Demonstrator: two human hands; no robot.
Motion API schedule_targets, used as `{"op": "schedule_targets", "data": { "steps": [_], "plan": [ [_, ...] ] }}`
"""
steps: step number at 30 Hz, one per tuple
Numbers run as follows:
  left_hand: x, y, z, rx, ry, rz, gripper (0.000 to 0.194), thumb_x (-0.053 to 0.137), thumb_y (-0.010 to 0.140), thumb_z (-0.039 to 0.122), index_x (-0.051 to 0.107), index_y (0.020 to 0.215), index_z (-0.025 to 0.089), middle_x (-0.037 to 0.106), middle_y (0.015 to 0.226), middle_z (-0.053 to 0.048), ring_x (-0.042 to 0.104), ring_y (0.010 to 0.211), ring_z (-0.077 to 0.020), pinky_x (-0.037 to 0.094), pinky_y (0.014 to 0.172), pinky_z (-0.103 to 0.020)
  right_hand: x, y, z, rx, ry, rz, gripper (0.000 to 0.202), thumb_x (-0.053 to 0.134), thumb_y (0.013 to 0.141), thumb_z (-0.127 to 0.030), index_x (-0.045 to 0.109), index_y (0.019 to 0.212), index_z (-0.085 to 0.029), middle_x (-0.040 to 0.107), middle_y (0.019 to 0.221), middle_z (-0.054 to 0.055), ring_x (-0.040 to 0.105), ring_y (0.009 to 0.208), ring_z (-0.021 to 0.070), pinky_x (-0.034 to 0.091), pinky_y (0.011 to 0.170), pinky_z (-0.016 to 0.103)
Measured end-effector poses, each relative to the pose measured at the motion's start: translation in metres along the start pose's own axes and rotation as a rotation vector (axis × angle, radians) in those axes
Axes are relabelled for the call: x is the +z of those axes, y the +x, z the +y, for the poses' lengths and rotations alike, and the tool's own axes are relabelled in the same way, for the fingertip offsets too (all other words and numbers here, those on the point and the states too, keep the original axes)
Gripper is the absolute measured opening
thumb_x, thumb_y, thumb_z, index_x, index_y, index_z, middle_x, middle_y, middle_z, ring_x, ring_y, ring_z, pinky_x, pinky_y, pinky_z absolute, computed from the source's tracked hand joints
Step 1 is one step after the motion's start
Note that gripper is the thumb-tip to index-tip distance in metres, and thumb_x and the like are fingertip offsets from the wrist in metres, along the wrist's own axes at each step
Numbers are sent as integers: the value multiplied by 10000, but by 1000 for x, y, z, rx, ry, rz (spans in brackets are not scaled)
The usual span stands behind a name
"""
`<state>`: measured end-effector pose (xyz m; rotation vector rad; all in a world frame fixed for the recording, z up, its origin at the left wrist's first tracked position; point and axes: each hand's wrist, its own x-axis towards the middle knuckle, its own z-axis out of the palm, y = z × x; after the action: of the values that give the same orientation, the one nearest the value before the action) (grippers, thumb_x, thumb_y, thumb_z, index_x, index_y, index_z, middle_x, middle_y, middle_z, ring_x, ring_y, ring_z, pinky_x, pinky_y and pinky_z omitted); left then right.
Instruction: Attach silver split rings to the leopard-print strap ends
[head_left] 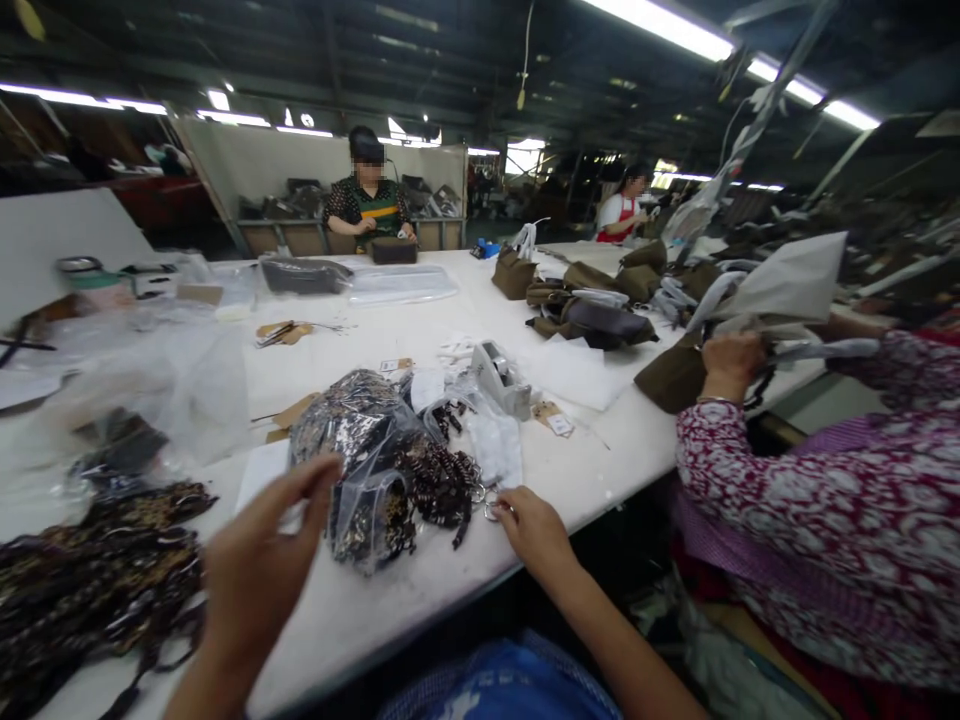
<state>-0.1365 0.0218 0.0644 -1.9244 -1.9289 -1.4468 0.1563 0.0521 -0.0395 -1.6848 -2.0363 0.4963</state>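
My left hand point(262, 560) is raised over the near edge of the white table point(405, 620), thumb and fingers apart, with nothing between them. It is just left of a clear plastic bag point(360, 430) filled with dark patterned straps. My right hand point(531, 525) pinches a metal ring point(491, 507) at the right end of a dark braided strap bundle point(442, 485), which spills from the bag's right side. A larger pile of dark straps point(97, 580) lies at the left.
A tape dispenser point(501, 380) stands behind the bag. Olive bags point(592, 295) are heaped at the back right. A co-worker in a patterned sleeve point(817, 480) handles a bag at the right. Plastic bags point(165, 370) and a lidded cup point(101, 285) are at the left.
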Motion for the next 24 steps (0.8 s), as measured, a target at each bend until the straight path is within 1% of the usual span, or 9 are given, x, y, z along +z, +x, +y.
{"op": "schedule_targets", "data": {
  "steps": [2, 3, 5, 6, 10, 13, 18, 21, 24],
  "plan": [
    [41, -23, 14, 161, -77, -354, 206, 586, 903, 304, 706, 1062, 253, 758, 1084, -4, 717, 955, -197, 540, 907, -305, 8, 1, -2, 33, -56, -10, 77, 598, 902, -192, 672, 924, -196, 682, 917, 74, 659, 863, 222, 479, 771, 282],
    [57, -32, 18, 184, -76, -492, 211, 547, 921, 276, 708, 1051, 240, 763, 1068, -22, 720, 952, -198, 546, 882, -287, 11, 2, -2, 45, -81, -17, 63, 606, 900, -196, 662, 929, -200, 674, 925, 73, 655, 860, 223, 472, 759, 280],
    [78, -45, 19, 184, -4, -686, 240, 481, 935, 215, 708, 1012, 219, 771, 1014, -48, 727, 918, -211, 555, 824, -289, 14, 4, 0, 55, -121, -38, 51, 609, 904, -199, 646, 936, -210, 664, 941, 64, 649, 858, 216, 460, 750, 271],
    [82, -48, 16, 164, 64, -729, 259, 454, 935, 187, 704, 999, 213, 768, 1000, -58, 726, 905, -220, 555, 803, -298, 15, 5, 1, 55, -136, -53, 50, 605, 907, -195, 641, 936, -213, 662, 945, 59, 647, 857, 210, 454, 748, 264],
    [70, -40, -13, 49, 356, -687, 311, 402, 914, 116, 678, 1027, 205, 750, 1035, -79, 714, 915, -244, 537, 793, -328, 12, 9, 2, 43, -184, -106, 78, 565, 926, -171, 634, 951, -200, 657, 949, 56, 643, 849, 195, 428, 718, 255],
    [59, -32, -27, 12, 472, -682, 267, 444, 927, 185, 673, 1060, 217, 745, 1081, -73, 700, 950, -252, 525, 810, -335, 9, 14, -2, 33, -219, -147, 134, 518, 933, -136, 633, 963, -197, 656, 965, 64, 641, 856, 197, 403, 677, 261],
    [68, -27, -16, 169, 562, -732, 225, 572, 882, 254, 697, 1054, 182, 742, 1073, -110, 659, 1007, -302, 496, 828, -372, 5, 21, -6, 26, -271, -201, 163, 499, 924, -123, 636, 959, -203, 659, 956, 74, 640, 841, 203, 371, 631, 263],
    [74, -28, -10, 213, 577, -738, 209, 540, 890, 232, 729, 953, 171, 758, 944, -123, 671, 927, -326, 493, 771, -396, 6, 18, -7, 30, -289, -191, 172, 494, 929, -131, 627, 1004, -210, 655, 990, 79, 634, 870, 210, 380, 645, 265],
    [72, -29, -12, 265, 573, -734, 276, 473, 913, 181, 727, 1020, 167, 762, 938, -122, 683, 921, -315, 490, 778, -391, 8, 11, -8, 48, -293, -155, 219, 459, 947, -121, 594, 1098, -206, 647, 1034, 97, 623, 924, 220, 398, 680, 271]
  ]
}}
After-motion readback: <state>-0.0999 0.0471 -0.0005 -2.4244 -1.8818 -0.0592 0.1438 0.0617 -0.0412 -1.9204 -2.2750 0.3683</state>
